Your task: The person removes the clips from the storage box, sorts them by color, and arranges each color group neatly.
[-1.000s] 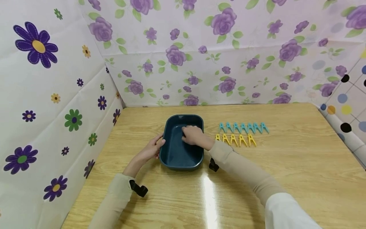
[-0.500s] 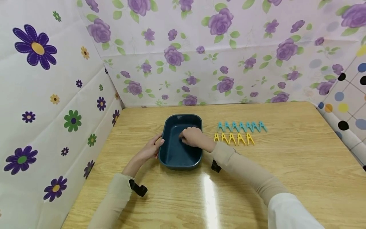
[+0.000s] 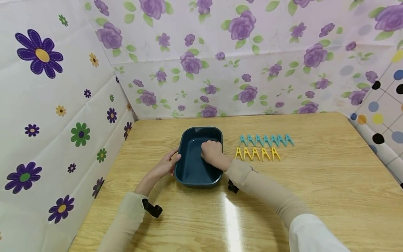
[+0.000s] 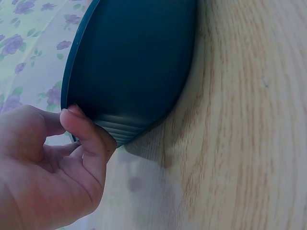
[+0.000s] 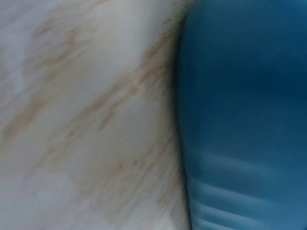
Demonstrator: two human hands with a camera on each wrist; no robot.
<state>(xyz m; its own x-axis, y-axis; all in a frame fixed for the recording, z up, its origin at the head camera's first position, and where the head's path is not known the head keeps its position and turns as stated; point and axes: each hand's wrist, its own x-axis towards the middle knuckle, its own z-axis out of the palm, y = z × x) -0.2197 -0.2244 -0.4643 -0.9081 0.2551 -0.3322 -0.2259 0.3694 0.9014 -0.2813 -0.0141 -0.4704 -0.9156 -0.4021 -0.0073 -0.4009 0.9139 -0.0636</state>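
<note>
A deep dark-blue plastic basin (image 3: 193, 175) with rounded corners stands on the table. My left hand (image 3: 164, 165) grips its left side; the left wrist view shows thumb and fingers pinching the basin's rim (image 4: 69, 67). Inside the basin, toward its right side, is my right hand (image 3: 212, 153), fingers curled and back of the hand upward. I cannot tell whether those fingers hold anything. The right wrist view shows only the basin's outer wall (image 5: 244, 120), blurred, with the hand out of sight.
Right of the basin, several light-blue clothespins (image 3: 266, 140) lie in a row. Below them runs a row of several yellow clothespins (image 3: 256, 154). The wooden table (image 3: 330, 175) meets flower-printed sheeting (image 3: 214, 70) at the back and left.
My right hand has turned and its fingers have curled in, while the forearm shifted slightly left. My left hand keeps its grip on the basin, and the clothespin rows are unchanged.
</note>
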